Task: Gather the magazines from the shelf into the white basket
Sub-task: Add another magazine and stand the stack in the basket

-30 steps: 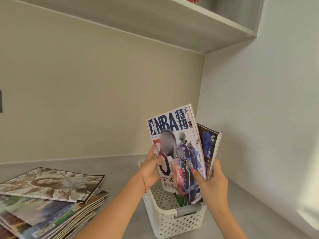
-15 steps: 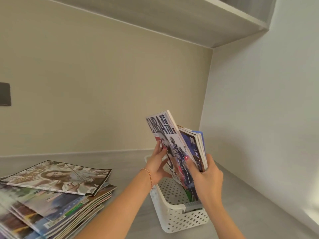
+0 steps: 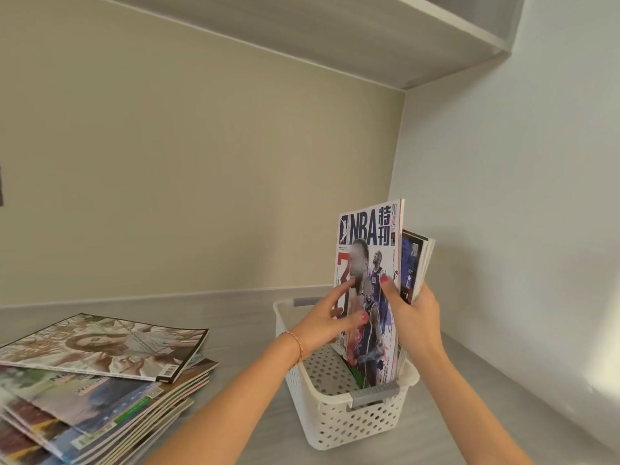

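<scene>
White perforated plastic forms the basket [image 3: 339, 421], which stands on the grey shelf [image 3: 241, 333] right of centre, with grey handles at its near and far rims. Head view: an NBA magazine [image 3: 372, 263] stands upright with its lower edge inside the basket, cover facing the camera. Behind it, to the right, several darker magazines [image 3: 416, 263] also stand upright, their lower ends hidden behind the front cover. The right hand [image 3: 414, 317] has its grip closed around this upright bundle, thumb pressed on the NBA cover and fingers wrapped behind the rear magazines. The left hand [image 3: 327, 322] is spread open, fingers extended, its fingertips [image 3: 345, 286] touching the left part of the NBA cover without clasping it; a thin bracelet [image 3: 297, 344] circles its wrist. At the left, well apart from the basket, a fanned stack of magazines [image 3: 100, 374] lies flat on the shelf. An upper shelf [image 3: 335, 31] spans the top, meeting beige and white walls.
</scene>
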